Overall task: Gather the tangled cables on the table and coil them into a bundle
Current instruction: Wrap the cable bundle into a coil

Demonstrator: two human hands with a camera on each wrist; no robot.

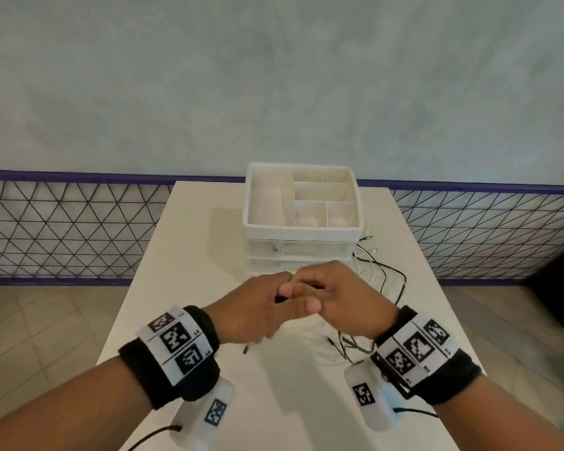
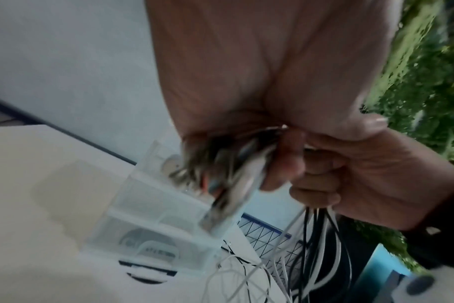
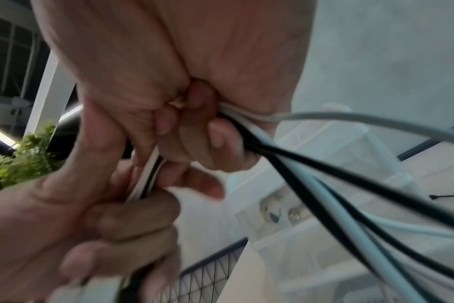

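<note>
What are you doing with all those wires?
A person is gathering black and white cables over a white table. Both hands are closed around the same bunch, close together: the left hand and the right hand. Plug ends stick out under the left hand. The rest of the cables trail down to the table on the right side, beside a white drawer organizer. They are not coiled into a bundle yet.
</note>
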